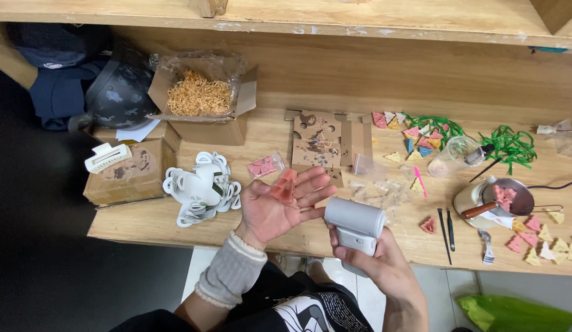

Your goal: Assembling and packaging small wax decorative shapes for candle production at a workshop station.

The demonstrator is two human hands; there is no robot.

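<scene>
L hand [280, 203] flat open w/ pink packet [284, 185]; R grip [369, 249] clamps grey device [355, 224] (box [203, 126]: straw [199, 93])

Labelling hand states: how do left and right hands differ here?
The left hand lies palm up, fingers spread, a small pink translucent packet resting loose on it; the right hand is closed around a grey handheld device. The left wrist wears a grey ribbed cuff; the right is bare. Both hover at the wooden table's edge.

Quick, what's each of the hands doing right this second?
Left hand: open, palm up, with a small clear pink packet lying on it.
Right hand: closed around a grey handheld device.
</scene>
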